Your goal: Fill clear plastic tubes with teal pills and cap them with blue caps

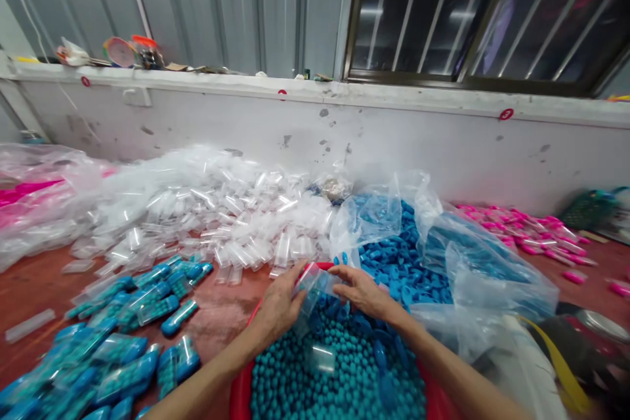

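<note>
Head camera: just below the frame's centre, the left hand (278, 303) is holding a clear container (310, 292) between thumb and fingers, over the upper part of the red tub (240, 388) of turquoise beads (290, 374). The right hand (365, 292) is curving beside it; I cannot tell whether it is gripping. Staying low, pinching lightly, should help keep beads off the desk (221, 312).

The red basin (241, 395) holds teal beads (285, 377); left of it, blue-and-teal containers (128, 367); behind it, clear tubes (253, 236); to its right, blue caps (406, 269) and hot-pink pieces (529, 226); beneath, a reddish-brown counter (221, 310).
</note>
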Motion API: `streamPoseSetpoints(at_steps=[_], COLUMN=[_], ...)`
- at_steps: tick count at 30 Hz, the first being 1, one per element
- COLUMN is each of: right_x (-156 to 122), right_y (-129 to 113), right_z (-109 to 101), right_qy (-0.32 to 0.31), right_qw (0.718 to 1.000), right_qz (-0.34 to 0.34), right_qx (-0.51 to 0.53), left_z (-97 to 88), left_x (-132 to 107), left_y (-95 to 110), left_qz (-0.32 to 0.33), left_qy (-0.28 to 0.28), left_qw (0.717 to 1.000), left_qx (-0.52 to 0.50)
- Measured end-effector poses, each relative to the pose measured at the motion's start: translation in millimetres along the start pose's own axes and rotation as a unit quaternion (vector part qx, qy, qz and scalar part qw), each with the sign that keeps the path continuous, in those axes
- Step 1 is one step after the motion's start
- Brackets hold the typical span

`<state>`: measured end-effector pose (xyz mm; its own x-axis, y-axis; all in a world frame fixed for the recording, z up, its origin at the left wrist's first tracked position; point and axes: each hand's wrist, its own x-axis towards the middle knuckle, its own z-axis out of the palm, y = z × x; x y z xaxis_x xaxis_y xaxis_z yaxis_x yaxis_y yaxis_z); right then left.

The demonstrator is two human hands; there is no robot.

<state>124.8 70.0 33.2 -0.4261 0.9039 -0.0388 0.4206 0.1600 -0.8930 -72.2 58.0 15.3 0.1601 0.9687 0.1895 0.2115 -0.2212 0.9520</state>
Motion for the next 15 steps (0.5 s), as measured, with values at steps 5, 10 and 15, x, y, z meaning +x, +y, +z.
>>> streamPoseSetpoints(at_steps=[5, 10, 15], right_x=[-16.6, -31.9, -45.7], right_y=[-7.6, -5.0, -9.6], right_z=[7.3, 13.9, 1.9], right_qy=[-0.012, -0.13, -0.153], right_qw=[0.997, 0.984, 0.983], right_qz=[-0.033, 0.0, 0.021], right_qx=[0.062, 0.125, 0.1], left_z=[15.6, 25.1, 0.9], left_x=[-13.6, -29.5, -46.5], left_y=[3.0, 10.6, 10.1], left_qz=[0.122, 0.154, 0.133], left_qy=[-0.098, -0.151, -0.104], left_qw=[0.946, 0.891, 0.947], left_qx=[0.283, 0.4, 0.273])
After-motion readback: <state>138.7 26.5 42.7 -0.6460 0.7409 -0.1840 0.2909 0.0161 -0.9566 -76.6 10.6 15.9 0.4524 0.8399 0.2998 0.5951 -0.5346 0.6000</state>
